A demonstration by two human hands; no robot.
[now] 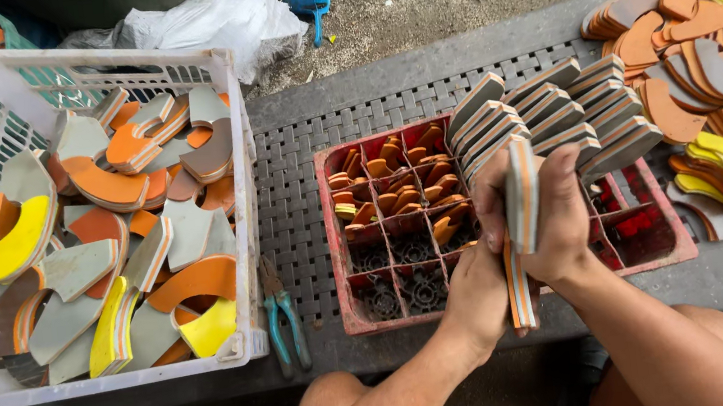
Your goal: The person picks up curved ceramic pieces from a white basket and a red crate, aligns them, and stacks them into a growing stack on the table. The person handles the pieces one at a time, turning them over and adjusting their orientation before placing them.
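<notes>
Both my hands grip one layered foam piece (521,198), grey outside with orange and white stripes on its edge, held upright over a red compartment crate (343,259). My left hand (478,285) holds its lower part, and my right hand (558,217) wraps the upper part. Just behind my hands, a fanned stack of similar grey layered pieces (551,113) leans over the crate. Small orange offcuts (396,185) fill several of the crate's back-left cells.
A white plastic basket (240,208) of grey, orange and yellow foam scraps stands at left. Teal-handled pliers (282,316) lie between basket and crate. A heap of orange, grey and yellow curved pieces (712,90) sits at right on the grey grid bench (286,175).
</notes>
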